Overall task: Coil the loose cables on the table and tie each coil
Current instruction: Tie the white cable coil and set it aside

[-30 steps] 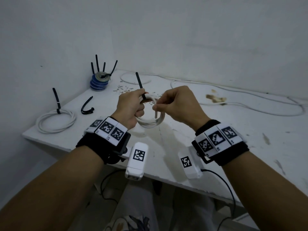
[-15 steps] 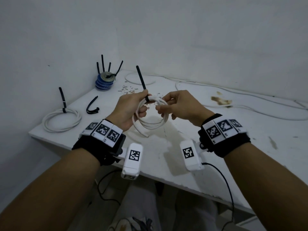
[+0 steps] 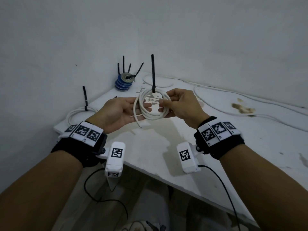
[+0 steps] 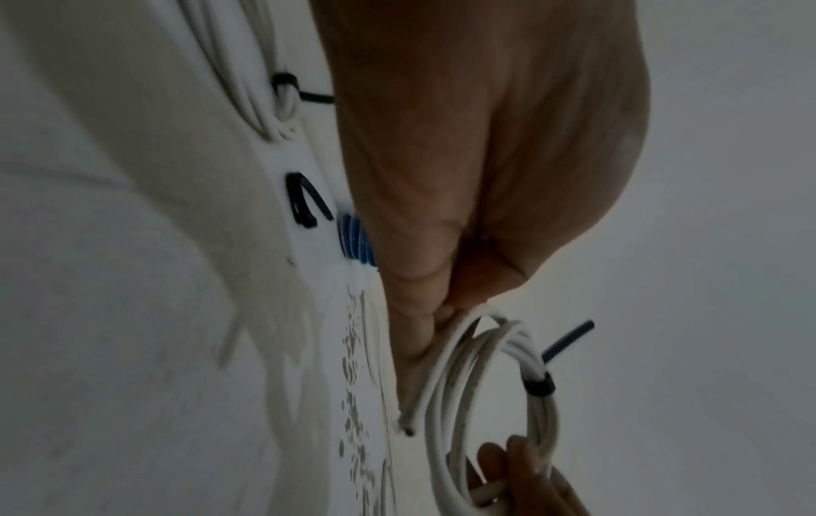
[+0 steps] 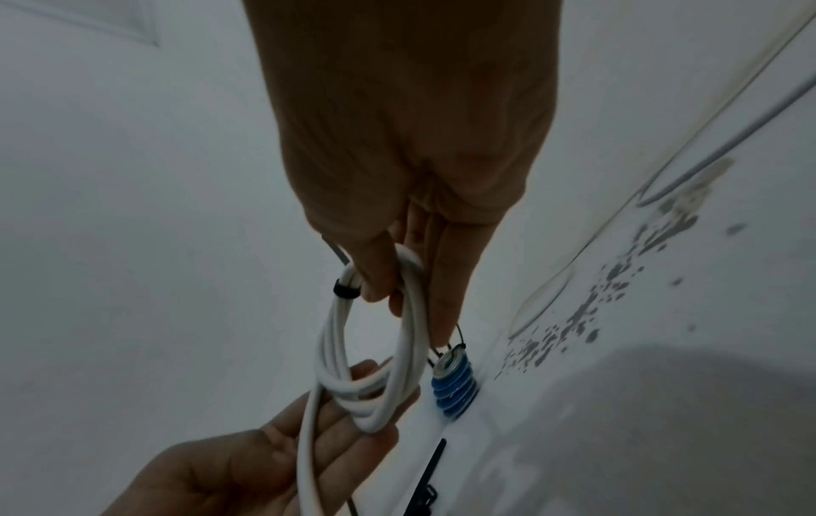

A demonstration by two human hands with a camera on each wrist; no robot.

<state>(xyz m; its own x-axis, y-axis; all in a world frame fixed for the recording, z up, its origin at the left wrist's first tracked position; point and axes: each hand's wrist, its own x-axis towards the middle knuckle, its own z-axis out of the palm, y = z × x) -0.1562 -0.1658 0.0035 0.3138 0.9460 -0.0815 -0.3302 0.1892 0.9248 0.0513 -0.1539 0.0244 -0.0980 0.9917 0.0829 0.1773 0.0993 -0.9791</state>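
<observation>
White walls meet behind the corner of a white table (image 3: 166,147). At its far left lies a tied white coil (image 3: 78,114) with a black tie standing up from it. Further back stands a stack of blue coils (image 3: 123,83) with several black ties sticking up.

In front, above the table, both hands hold one small white cable coil (image 3: 150,105). The left hand (image 3: 116,112) is flat, palm up, with straight fingers under the left side of the coil. A black zip tie (image 3: 153,72) closes around the top of the coil, its tail pointing up. The right hand (image 3: 181,105) pinches the right side of the coil between thumb and fingers. To the right, loose white cables (image 3: 250,104) lie along the table.
</observation>
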